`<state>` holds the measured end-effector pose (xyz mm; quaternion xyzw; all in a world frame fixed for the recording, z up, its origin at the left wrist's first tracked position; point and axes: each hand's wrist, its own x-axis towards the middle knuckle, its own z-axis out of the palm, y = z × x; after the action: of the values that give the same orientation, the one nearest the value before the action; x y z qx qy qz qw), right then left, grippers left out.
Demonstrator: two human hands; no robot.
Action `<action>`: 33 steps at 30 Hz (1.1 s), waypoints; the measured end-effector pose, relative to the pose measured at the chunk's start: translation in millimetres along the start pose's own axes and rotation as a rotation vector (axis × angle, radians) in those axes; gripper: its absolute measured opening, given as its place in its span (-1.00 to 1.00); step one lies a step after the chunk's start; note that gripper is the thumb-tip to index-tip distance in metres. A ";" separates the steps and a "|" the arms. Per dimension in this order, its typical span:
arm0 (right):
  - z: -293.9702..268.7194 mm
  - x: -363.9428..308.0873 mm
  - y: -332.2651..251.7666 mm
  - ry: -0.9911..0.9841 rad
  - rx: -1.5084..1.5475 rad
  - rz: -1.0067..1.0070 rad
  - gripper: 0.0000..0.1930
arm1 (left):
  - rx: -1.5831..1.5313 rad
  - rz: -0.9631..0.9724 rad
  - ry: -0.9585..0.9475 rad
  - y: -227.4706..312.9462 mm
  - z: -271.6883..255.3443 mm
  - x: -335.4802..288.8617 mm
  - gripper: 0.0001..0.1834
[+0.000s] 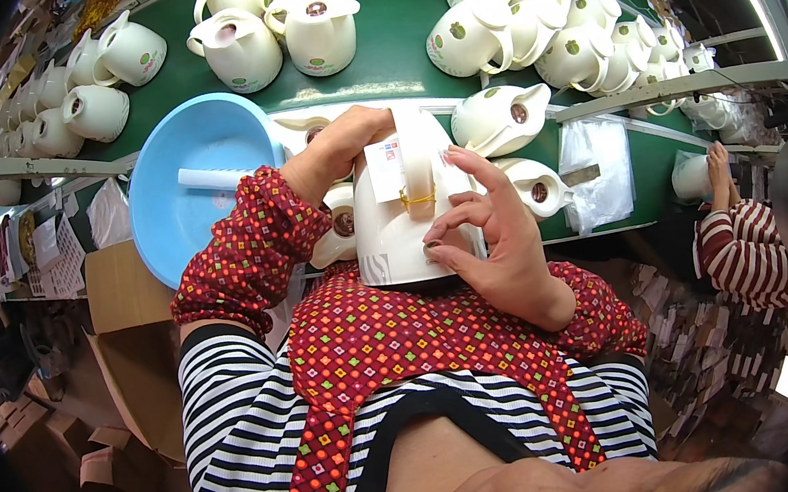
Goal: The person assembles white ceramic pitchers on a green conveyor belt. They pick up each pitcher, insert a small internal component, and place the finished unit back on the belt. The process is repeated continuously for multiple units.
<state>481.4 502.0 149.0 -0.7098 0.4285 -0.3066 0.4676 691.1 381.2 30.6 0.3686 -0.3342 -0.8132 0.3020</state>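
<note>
A white insulated jug (383,233) stands in front of me, its handle facing me. A white paper tag (385,170) hangs at the handle, with a thin yellow tie (418,200) looped around the handle's lower part. My left hand (343,149) is closed over the jug's upper left side, its fingertips hidden behind it. My right hand (502,247) is at the jug's lower right, thumb and index finger pinched at a small dark spot near the surface. That spot is too small to name; the other fingers are loosely bent.
A light blue basin (145,178) with a pale stick-like thing stands at the left. More white jugs (314,34) are grouped on the green table (385,11). Clear plastic bags (596,172) lie at the right. An open carton (129,288) is at the lower left. Another person (749,252) sits at far right.
</note>
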 end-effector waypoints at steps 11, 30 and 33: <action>-8.4 15.8 33.5 0.197 -0.339 -0.068 0.24 | -0.002 0.033 0.010 -9.4 -0.3 4.1 -0.58; -70.7 -20.3 65.2 0.319 -0.123 0.158 0.28 | 1.382 1.292 0.552 75.5 -82.6 240.7 -0.64; -75.5 -20.3 65.0 0.315 -0.145 0.184 0.24 | 1.513 1.037 0.580 41.6 -106.9 272.3 -0.52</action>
<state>388.4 477.2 116.4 -0.6428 0.5802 -0.3382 0.3684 638.3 121.4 -99.8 0.4591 -0.8040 -0.0248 0.3771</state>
